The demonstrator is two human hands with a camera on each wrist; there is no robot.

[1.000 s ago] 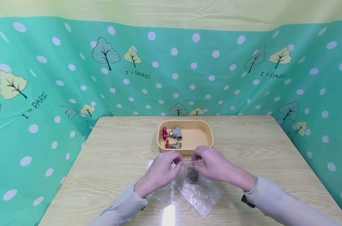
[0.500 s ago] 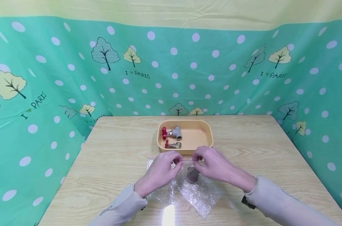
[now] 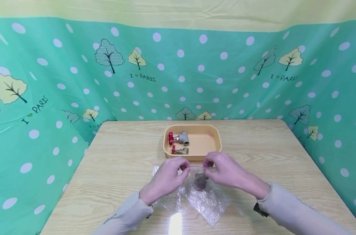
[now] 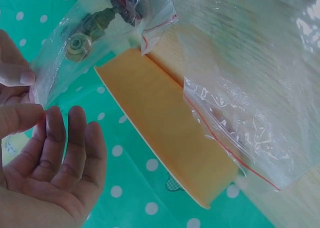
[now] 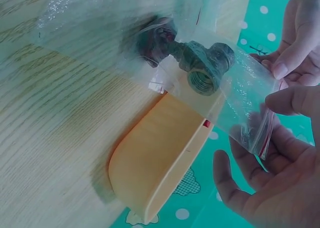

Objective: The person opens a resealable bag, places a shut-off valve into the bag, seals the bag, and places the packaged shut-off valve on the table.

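Note:
A clear zip bag (image 3: 205,204) with a red line along its mouth hangs between my hands over the table. Inside it is a valve (image 5: 202,67) with a threaded metal body and a dark red handwheel, the handwheel end lower. My left hand (image 3: 167,176) pinches one end of the bag's mouth between thumb and forefinger. Farther right along the same edge, my right hand (image 3: 226,171) pinches the zip strip, its other fingers loosely bent in the right wrist view. The bag's mouth is drawn straight between the two pinches.
Behind my hands stands a tan plastic tray (image 3: 207,157). It holds a grey plastic valve (image 3: 183,138) and a smaller metal valve (image 3: 182,151), both with red handwheels. A second zip bag (image 4: 250,133) lies flat on the wooden table (image 3: 116,156), partly under my left hand.
My right hand has slid slightly to the right along the bag's mouth, away from the left hand. The left hand keeps its place, still pinching its end.

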